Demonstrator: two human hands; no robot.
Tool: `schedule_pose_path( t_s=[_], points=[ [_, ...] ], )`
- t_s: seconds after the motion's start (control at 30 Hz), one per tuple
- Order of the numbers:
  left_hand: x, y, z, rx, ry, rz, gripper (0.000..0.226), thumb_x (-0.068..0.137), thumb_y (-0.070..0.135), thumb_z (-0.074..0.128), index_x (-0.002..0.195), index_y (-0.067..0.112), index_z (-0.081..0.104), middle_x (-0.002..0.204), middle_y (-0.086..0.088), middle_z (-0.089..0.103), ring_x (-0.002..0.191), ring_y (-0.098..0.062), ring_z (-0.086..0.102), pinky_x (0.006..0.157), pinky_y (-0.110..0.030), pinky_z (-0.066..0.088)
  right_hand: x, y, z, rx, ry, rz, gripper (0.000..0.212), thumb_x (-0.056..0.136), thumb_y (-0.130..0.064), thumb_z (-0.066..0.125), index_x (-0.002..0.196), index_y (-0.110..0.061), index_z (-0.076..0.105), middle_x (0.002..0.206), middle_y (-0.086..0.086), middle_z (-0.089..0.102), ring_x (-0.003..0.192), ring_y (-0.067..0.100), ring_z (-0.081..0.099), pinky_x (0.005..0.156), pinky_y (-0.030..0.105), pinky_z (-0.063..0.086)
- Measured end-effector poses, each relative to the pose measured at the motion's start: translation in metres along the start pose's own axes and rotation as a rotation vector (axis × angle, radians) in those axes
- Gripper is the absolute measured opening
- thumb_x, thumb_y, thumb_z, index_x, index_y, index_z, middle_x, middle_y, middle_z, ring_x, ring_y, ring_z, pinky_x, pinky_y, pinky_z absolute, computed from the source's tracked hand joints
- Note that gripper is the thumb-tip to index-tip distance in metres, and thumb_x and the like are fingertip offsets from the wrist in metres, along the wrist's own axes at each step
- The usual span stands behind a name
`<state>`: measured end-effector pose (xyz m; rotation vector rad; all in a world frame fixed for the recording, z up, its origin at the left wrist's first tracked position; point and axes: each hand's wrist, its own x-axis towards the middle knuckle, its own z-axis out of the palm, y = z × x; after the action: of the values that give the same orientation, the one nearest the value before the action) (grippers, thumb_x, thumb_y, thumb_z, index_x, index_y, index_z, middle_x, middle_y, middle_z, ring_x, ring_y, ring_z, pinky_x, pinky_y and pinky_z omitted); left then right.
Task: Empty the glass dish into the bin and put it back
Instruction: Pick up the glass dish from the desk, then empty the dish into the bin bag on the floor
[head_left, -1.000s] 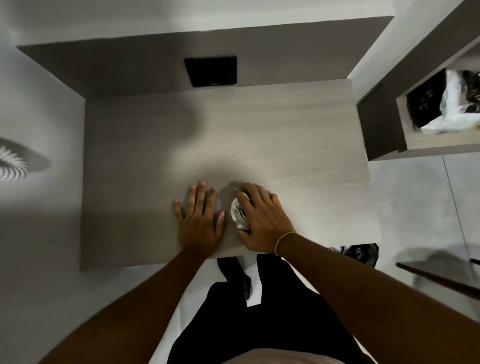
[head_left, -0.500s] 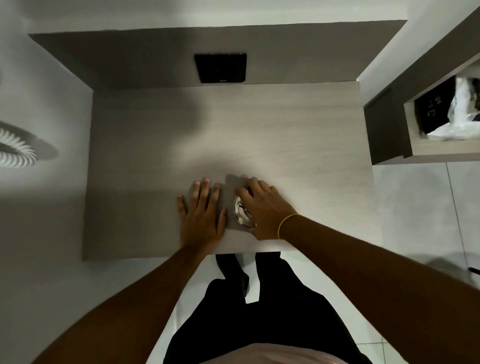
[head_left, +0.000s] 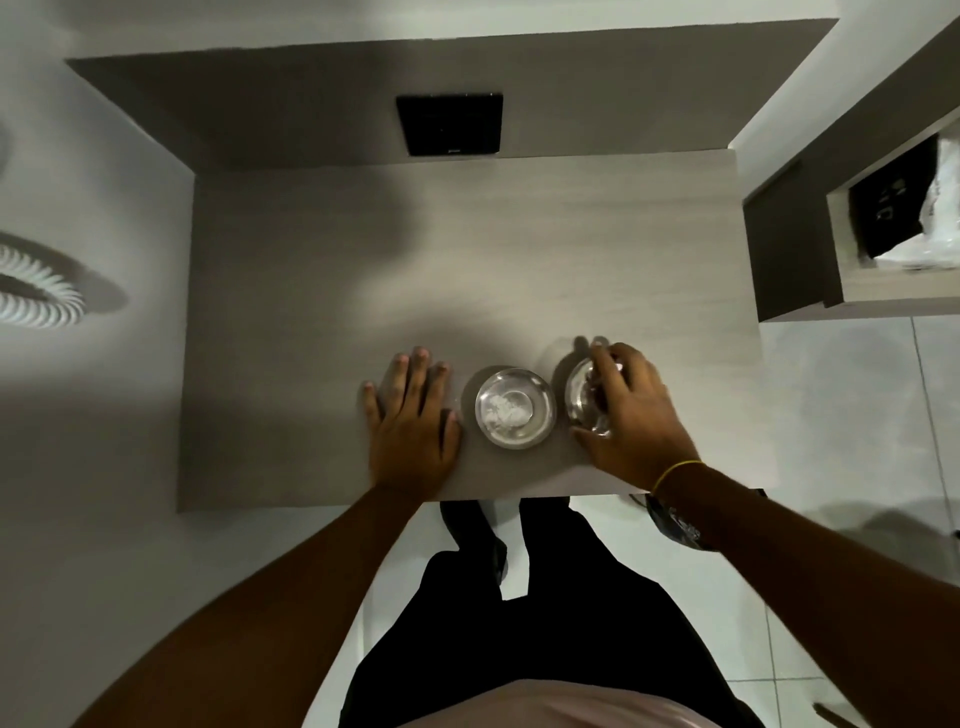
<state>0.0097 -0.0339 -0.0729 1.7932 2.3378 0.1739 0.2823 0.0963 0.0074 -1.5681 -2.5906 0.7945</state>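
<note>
Tabletop (head_left: 467, 270): pale wood-grain surface, rectangular, occupying the centre of the head view, with a dark upright back panel along its far edge. A black square plate (head_left: 449, 123) is set into that panel, roughly centred.

Shelf unit (head_left: 810, 218): stands to the right of the tabletop, apart from it. Its open compartment holds a black item and clear plastic wrapping (contents not legible).

Person: standing at the near edge, black trousers visible below, both forearms bare and extended over the tabletop.

Left hand (head_left: 410, 421): laid flat, palm down, fingers spread slightly, on the tabletop near the front edge. It holds nothing and sits just left of the first dish.

Right hand (head_left: 634, 415): curled over the second dish, fingers and thumb closed around its rim. A thin yellow band (head_left: 675, 470) circles the wrist.

Glass dish (head_left: 514, 408): round, clear, resting upright on the tabletop between the two hands, touched by neither. A small amount of white material lies in its bottom.

Second glass dish (head_left: 584, 397): just right of the first, near the front edge, gripped by the right hand and largely covered by it. Whether it is resting on the tabletop or lifted cannot be told; it appears tilted.

Dark object (head_left: 670, 519): on the floor below the right front corner of the tabletop, partly hidden by the right forearm.
</note>
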Motion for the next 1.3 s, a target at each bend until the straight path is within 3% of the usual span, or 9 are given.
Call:
schedule_pose_path(
  t_s=[0.27, 0.43, 0.57, 0.67, 0.8, 0.93, 1.03, 1.17, 1.3],
  points=[
    [0.000, 0.000, 0.003, -0.013, 0.029, -0.003, 0.067, 0.108, 0.053, 0.037, 0.167, 0.020, 0.035, 0.180, -0.010, 0.025, 0.168, -0.031, 0.017, 0.130, -0.070, 0.014, -0.001, 0.020, 0.014, -0.126, 0.004, 0.061, 0.105, 0.081, -0.044, 0.080, 0.162, 0.003, 0.032, 0.159, 0.023, 0.042, 0.146, 0.044, 0.040, 0.111, 0.058, 0.045],
    [0.000, -0.002, 0.004, 0.014, 0.026, 0.004, 0.068, 0.108, 0.054, 0.035, 0.168, 0.021, 0.032, 0.181, -0.009, 0.023, 0.168, -0.030, 0.015, 0.130, -0.070, 0.014, -0.007, 0.025, 0.029, -0.091, 0.029, 0.075, 0.093, 0.094, -0.046, 0.065, 0.164, 0.004, 0.028, 0.166, 0.027, 0.034, 0.154, 0.047, 0.032, 0.122, 0.061, 0.034],
    [0.001, -0.001, 0.003, 0.028, 0.025, 0.002, 0.068, 0.108, 0.054, 0.037, 0.168, 0.020, 0.033, 0.181, -0.009, 0.023, 0.168, -0.030, 0.015, 0.129, -0.071, 0.017, -0.008, 0.015, 0.029, -0.093, 0.087, 0.077, 0.087, 0.094, -0.049, 0.061, 0.164, -0.007, 0.032, 0.170, 0.017, 0.031, 0.157, 0.041, 0.029, 0.123, 0.062, 0.028],
    [0.000, 0.000, 0.003, 0.029, 0.030, -0.008, 0.068, 0.108, 0.052, 0.039, 0.167, 0.020, 0.034, 0.181, -0.009, 0.023, 0.168, -0.030, 0.016, 0.128, -0.071, 0.017, 0.000, -0.008, 0.029, -0.005, 0.151, 0.044, 0.070, 0.093, -0.046, 0.062, 0.155, -0.019, 0.046, 0.154, 0.012, 0.046, 0.139, 0.036, 0.046, 0.110, 0.057, 0.040],
    [0.000, 0.000, 0.002, 0.043, 0.028, 0.000, 0.068, 0.108, 0.053, 0.037, 0.167, 0.020, 0.034, 0.180, -0.009, 0.024, 0.168, -0.031, 0.017, 0.129, -0.070, 0.017, 0.014, -0.043, 0.030, 0.217, 0.053, 0.003, 0.051, 0.093, -0.029, 0.062, 0.142, -0.016, 0.061, 0.122, 0.014, 0.059, 0.103, 0.039, 0.066, 0.082, 0.052, 0.060],
    [0.000, 0.001, 0.000, 0.042, -0.006, -0.012, 0.068, 0.108, 0.052, 0.037, 0.168, 0.020, 0.033, 0.181, -0.011, 0.022, 0.168, -0.032, 0.017, 0.128, -0.070, 0.018, 0.028, -0.059, 0.031, 0.227, -0.041, 0.105, 0.054, 0.088, -0.006, 0.065, 0.141, -0.013, 0.063, 0.130, 0.019, 0.063, 0.108, 0.049, 0.067, 0.086, 0.051, 0.059],
    [0.003, 0.005, -0.007, 0.039, -0.048, -0.010, 0.068, 0.109, 0.053, 0.037, 0.167, 0.019, 0.034, 0.181, -0.012, 0.023, 0.168, -0.032, 0.015, 0.128, -0.072, 0.017, 0.035, -0.054, 0.025, 0.270, -0.064, 0.105, 0.050, 0.084, 0.003, 0.064, 0.132, -0.009, 0.069, 0.122, 0.020, 0.068, 0.107, 0.046, 0.068, 0.087, 0.045, 0.057],
    [0.036, 0.021, -0.022, -0.020, -0.122, 0.043, 0.065, 0.110, 0.053, 0.032, 0.164, 0.018, 0.039, 0.181, -0.009, 0.022, 0.169, -0.027, 0.013, 0.130, -0.071, 0.015, 0.034, -0.030, 0.008, 0.390, -0.013, 0.175, 0.042, 0.085, 0.006, 0.064, 0.125, -0.003, 0.072, 0.112, 0.018, 0.078, 0.104, 0.039, 0.072, 0.085, 0.026, 0.048],
    [0.086, 0.078, -0.039, -0.062, -0.054, 0.198, 0.062, 0.110, 0.049, 0.034, 0.160, 0.015, 0.048, 0.178, -0.010, 0.031, 0.166, -0.029, 0.026, 0.129, -0.066, 0.027, 0.014, 0.017, -0.024, 0.540, 0.159, 0.344, 0.045, 0.079, -0.006, 0.065, 0.123, -0.010, 0.072, 0.097, 0.012, 0.080, 0.084, 0.033, 0.073, 0.076, 0.024, 0.051]
  ],
)
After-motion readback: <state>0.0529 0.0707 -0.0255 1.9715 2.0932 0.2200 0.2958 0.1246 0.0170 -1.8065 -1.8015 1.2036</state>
